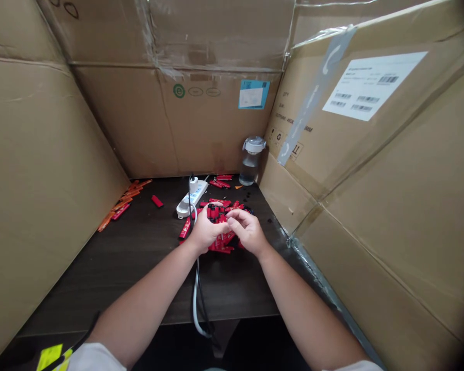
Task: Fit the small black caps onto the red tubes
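Over a pile of flat red pieces [226,242] with white print and black parts, my left hand [204,232] is curled, thumb and forefinger around a small red piece with black ends [214,211]. Its exact kind is too small to tell. My right hand [249,232] is close by on the right, its fingertips and thumb pinched together near the left thumb tip. Whatever lies between those right fingertips is hidden. Part of the pile is covered by both hands.
A white power strip [193,198] with plug and cables stands behind my left hand. At the back right is a water bottle [249,162]. Orange strips [126,197] and a lone red piece [157,201] lie on the left. Cardboard walls [216,129] enclose the dark table [139,268].
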Motion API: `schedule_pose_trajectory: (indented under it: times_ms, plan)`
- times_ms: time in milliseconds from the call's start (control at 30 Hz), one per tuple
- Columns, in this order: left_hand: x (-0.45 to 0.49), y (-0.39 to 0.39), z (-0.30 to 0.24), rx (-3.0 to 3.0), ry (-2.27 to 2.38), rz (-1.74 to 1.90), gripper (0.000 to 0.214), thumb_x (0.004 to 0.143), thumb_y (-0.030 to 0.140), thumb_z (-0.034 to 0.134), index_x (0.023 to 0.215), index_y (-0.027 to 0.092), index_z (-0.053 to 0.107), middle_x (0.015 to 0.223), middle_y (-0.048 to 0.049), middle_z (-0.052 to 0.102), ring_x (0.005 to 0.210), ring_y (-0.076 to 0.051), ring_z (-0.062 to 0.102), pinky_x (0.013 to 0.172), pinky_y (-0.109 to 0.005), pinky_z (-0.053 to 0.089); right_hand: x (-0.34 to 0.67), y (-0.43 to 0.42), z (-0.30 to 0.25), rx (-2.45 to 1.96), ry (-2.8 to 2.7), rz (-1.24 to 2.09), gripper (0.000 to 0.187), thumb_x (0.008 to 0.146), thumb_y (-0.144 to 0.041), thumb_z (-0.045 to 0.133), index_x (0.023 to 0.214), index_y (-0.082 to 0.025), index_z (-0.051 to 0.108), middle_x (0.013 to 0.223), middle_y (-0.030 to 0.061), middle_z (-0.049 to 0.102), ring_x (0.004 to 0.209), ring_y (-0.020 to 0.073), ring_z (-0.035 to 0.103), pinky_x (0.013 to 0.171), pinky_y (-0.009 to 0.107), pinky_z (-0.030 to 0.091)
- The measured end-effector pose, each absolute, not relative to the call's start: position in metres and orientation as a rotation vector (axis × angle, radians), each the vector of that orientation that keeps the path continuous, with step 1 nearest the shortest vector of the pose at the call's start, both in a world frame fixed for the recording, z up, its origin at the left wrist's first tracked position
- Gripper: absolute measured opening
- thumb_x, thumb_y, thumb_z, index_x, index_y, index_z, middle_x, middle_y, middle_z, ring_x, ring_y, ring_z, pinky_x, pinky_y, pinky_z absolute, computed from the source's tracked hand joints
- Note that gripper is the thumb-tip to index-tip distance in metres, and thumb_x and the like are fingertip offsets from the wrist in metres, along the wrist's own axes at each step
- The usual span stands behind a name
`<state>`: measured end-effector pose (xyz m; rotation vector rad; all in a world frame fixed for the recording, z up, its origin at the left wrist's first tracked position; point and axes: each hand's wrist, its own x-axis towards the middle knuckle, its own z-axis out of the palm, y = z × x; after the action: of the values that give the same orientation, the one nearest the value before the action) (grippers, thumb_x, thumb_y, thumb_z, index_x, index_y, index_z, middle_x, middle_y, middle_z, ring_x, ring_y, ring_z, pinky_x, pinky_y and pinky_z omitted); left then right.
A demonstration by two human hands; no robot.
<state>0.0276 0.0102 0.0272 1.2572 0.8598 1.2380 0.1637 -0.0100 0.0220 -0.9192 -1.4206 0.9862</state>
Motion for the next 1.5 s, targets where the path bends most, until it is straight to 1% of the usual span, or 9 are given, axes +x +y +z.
schedule_pose_trajectory:
  times_ms: [100, 200, 333, 467, 667, 1133, 1267, 1367, 1500]
  plan:
    - [0.025, 0.013, 0.025, 1.496, 0.97, 1.249, 0.058, 0.052, 0.013, 0.075, 0.105, 0.017, 0.052, 0.099, -0.0064, 0.063, 0.093, -0.022, 0.062, 0.083, -0.034, 0.049, 0.163, -0.01, 0.019, -0.973, -1.488, 0.918, 0.023, 0.074, -0.038, 0.067, 0.086, -0.02, 0.062, 0.073, 0.0011, 0.059, 0.062, 0.0135, 0.053, 0.059, 0.026, 0.044]
    - [0.025, 0.012, 0.026, 1.596, 0.96, 1.21, 0.055, 0.054, 0.013, 0.073, 0.104, 0.018, 0.051, 0.097, -0.0046, 0.063, 0.088, -0.02, 0.063, 0.081, -0.034, 0.05, 0.163, -0.009, 0.018, -0.993, -1.509, 0.92, 0.02, 0.076, -0.038, 0.066, 0.081, -0.02, 0.061, 0.07, 0.0006, 0.058, 0.06, 0.0135, 0.052, 0.058, 0.027, 0.045]
    - [0.026, 0.007, 0.028, 1.56, 0.89, 1.243, 0.057, 0.054, 0.02, 0.077, 0.105, 0.019, 0.051, 0.101, -0.0052, 0.063, 0.093, -0.021, 0.063, 0.084, -0.035, 0.05, 0.163, -0.008, 0.022, -1.016, -1.329, 0.922, 0.024, 0.072, -0.039, 0.069, 0.071, -0.019, 0.056, 0.059, -0.0021, 0.055, 0.05, 0.0113, 0.05, 0.048, 0.024, 0.042]
    - [0.027, 0.007, 0.026, 1.438, 0.843, 1.276, 0.058, 0.058, 0.027, 0.078, 0.107, 0.019, 0.048, 0.09, -0.0033, 0.065, 0.082, -0.019, 0.065, 0.077, -0.034, 0.052, 0.163, -0.007, 0.024, -1.03, -1.184, 1.024, 0.029, 0.071, -0.044, 0.069, 0.072, -0.019, 0.056, 0.052, -0.0046, 0.052, 0.035, 0.0078, 0.042, 0.033, 0.021, 0.035]
    - [0.028, 0.017, 0.017, 1.64, 0.994, 1.361, 0.052, 0.06, 0.025, 0.076, 0.105, 0.019, 0.049, 0.098, -0.0049, 0.061, 0.091, -0.02, 0.062, 0.086, -0.036, 0.048, 0.156, 0.0, 0.014, -1.092, -1.158, 1.03, 0.032, 0.074, -0.05, 0.063, 0.075, -0.019, 0.056, 0.05, -0.0042, 0.053, 0.032, 0.0092, 0.045, 0.03, 0.021, 0.038]
    - [0.014, 0.034, 0.011, 1.831, 1.206, 1.638, 0.054, 0.061, 0.026, 0.077, 0.106, 0.017, 0.049, 0.106, -0.0059, 0.058, 0.104, -0.022, 0.056, 0.098, -0.037, 0.041, 0.166, 0.006, 0.002, -1.305, -1.515, 0.675, 0.044, 0.087, -0.056, 0.041, 0.085, -0.017, 0.06, 0.063, 0.0018, 0.058, 0.063, 0.0153, 0.058, 0.057, 0.024, 0.044]
    - [0.013, 0.035, 0.01, 1.824, 1.184, 1.625, 0.056, 0.06, 0.026, 0.079, 0.106, 0.018, 0.048, 0.104, -0.0045, 0.058, 0.097, -0.02, 0.058, 0.093, -0.036, 0.044, 0.17, 0.008, 0.011, -1.245, -1.669, 0.645, 0.046, 0.087, -0.058, 0.041, 0.088, -0.016, 0.059, 0.069, 0.001, 0.058, 0.067, 0.0136, 0.057, 0.06, 0.023, 0.044]
    - [0.014, 0.035, 0.01, 1.846, 1.151, 1.615, 0.058, 0.06, 0.028, 0.079, 0.107, 0.019, 0.047, 0.108, -0.0043, 0.057, 0.101, -0.02, 0.057, 0.095, -0.036, 0.043, 0.183, 0.002, 0.022, -1.157, -1.72, 0.606, 0.048, 0.089, -0.058, 0.037, 0.088, -0.016, 0.058, 0.072, 0.0013, 0.057, 0.067, 0.0122, 0.056, 0.061, 0.023, 0.045]
    - [0.013, 0.035, 0.009, 1.897, 1.124, 1.606, 0.06, 0.059, 0.029, 0.079, 0.109, 0.02, 0.046, 0.109, -0.0041, 0.056, 0.104, -0.021, 0.057, 0.096, -0.037, 0.044, 0.205, -0.063, 0.005, -1.164, -1.557, 0.265, 0.047, 0.096, -0.047, 0.025, 0.081, -0.018, 0.059, 0.07, 0.0037, 0.053, 0.065, 0.0144, 0.056, 0.058, 0.028, 0.045]
